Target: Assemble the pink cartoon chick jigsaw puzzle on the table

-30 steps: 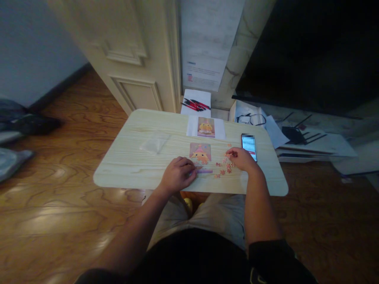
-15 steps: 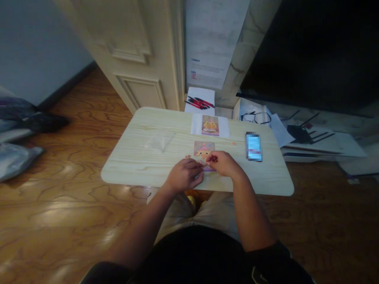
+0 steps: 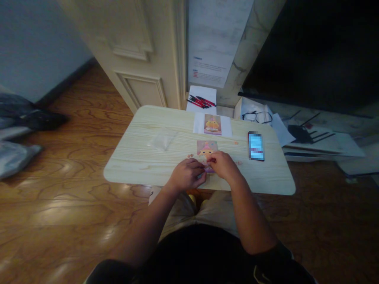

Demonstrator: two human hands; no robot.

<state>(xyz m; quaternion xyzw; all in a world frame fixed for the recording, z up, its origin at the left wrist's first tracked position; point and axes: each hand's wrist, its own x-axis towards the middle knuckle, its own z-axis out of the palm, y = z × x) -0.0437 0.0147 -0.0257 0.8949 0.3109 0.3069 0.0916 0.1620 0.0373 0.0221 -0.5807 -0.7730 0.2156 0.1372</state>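
A small jigsaw puzzle (image 3: 206, 145) with a cartoon figure in a pink hat lies near the table's front edge, its lower part mostly covered by my hands. My left hand (image 3: 188, 174) is closed over its lower left side, fingers curled and pressed together. From the right, my right hand (image 3: 223, 164) pinches thumb and fingers over the lower middle of the picture. The fingertips of both hands nearly meet; whatever is in them is too small to make out. Loose puzzle pieces (image 3: 190, 156) lie left of the puzzle, and more pieces (image 3: 238, 163) lie beside my right hand.
Behind the puzzle is a printed sheet (image 3: 226, 125) with a similar picture. A clear plastic bag (image 3: 162, 140) lies to the left on the table (image 3: 133, 157), a phone (image 3: 256, 146) to the right. Red and black pens (image 3: 201, 101) rest on paper beyond the far edge.
Both hands stay over the lower part of the puzzle, with only small finger movement. My right hand has shifted slightly, and loose pieces beside it now show. The view has moved a little.
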